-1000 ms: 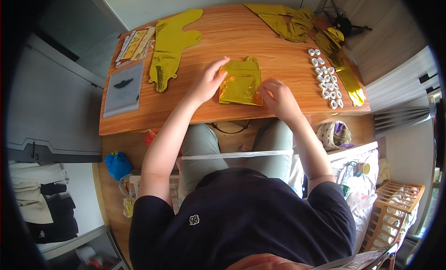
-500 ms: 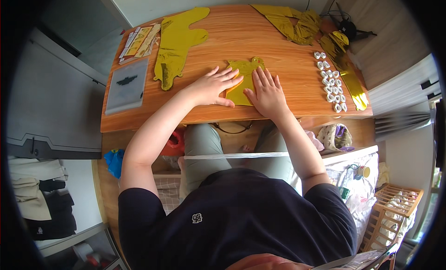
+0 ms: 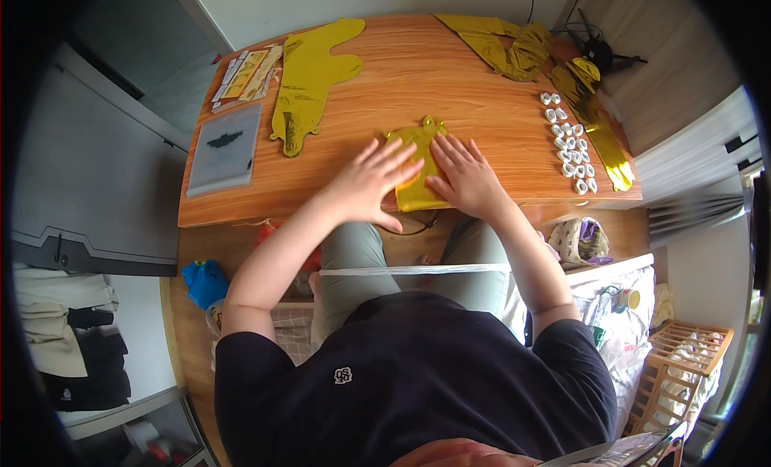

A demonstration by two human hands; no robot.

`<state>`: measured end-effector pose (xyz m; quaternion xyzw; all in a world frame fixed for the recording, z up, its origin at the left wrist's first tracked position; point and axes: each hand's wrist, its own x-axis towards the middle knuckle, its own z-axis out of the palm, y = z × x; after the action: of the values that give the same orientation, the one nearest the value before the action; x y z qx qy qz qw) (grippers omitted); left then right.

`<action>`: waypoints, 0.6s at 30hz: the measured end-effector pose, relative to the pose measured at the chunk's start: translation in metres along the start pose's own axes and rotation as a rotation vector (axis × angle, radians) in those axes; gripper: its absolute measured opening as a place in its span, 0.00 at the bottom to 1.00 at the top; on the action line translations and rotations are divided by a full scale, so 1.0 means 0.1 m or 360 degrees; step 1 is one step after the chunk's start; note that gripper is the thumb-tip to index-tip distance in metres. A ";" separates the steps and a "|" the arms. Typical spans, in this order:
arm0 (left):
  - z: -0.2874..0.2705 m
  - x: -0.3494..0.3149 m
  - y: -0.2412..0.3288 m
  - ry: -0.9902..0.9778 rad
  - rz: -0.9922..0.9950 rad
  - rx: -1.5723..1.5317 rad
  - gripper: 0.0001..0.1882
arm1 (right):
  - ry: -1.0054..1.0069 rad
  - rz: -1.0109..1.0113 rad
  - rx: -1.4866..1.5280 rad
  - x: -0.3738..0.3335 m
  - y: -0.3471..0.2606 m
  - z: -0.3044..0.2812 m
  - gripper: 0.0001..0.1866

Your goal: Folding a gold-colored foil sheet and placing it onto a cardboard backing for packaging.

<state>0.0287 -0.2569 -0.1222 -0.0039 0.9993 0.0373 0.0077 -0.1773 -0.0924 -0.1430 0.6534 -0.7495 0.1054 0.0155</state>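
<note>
Plainly open on the left hand (image 3: pixel 353 190) – fingers (image 3: pixel 405 172) fanned wide, with no grip on anything visible, tips over the left part of a gold foil sheet (image 3: pixel 419 195), thumb stretched well apart, down by the near edge. Laid straighter and closer together on the right hand (image 3: pixel 472 180), fingers (image 3: pixel 451 155) over the foil's right part, thumb angled in across the middle; again nothing pinched, as far as can be seen. Cannot tell how firmly either presses down.

Between and under both hands, flat on the worktop (image 3: pixel 393 73): the gold sheet, with small rounded tabs along its far end and its straight end close to the near edge, in front of the person's legs (image 3: pixel 353 246).

Further left, a larger gold foil shape (image 3: pixel 309 73) with a rounded lobe; beside that, a small pile of packets (image 3: pixel 245 75), and nearer, a clear plastic case (image 3: pixel 217 163) with a dark patch on top. Over to the right, small white rolls (image 3: pixel 564 157) in uneven rows, just beside a long gold strip (image 3: pixel 604 142). At the far right, crumpled gold foil (image 3: pixel 514 53) – and near it a black stand (image 3: pixel 598 51).
</note>
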 end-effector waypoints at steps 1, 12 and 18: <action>0.04 -0.03 0.11 0.0018 0.0052 -0.0022 0.64 | -0.0048 -0.0059 0.0086 -0.08 -0.03 -0.02 0.42; -0.13 -0.29 0.24 0.0458 0.0024 -0.1489 0.23 | 0.0202 -0.0308 0.1001 -0.47 -0.08 -0.33 0.30; -0.21 -0.03 -0.04 0.0557 -0.0719 -0.1765 0.45 | 0.0054 0.0639 0.1860 -0.19 -0.19 -0.48 0.36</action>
<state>0.0310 -0.2623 -0.1010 -0.2246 0.7922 0.5469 -0.1516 -0.1618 -0.0679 -0.0962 0.3984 -0.6758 0.5098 -0.3532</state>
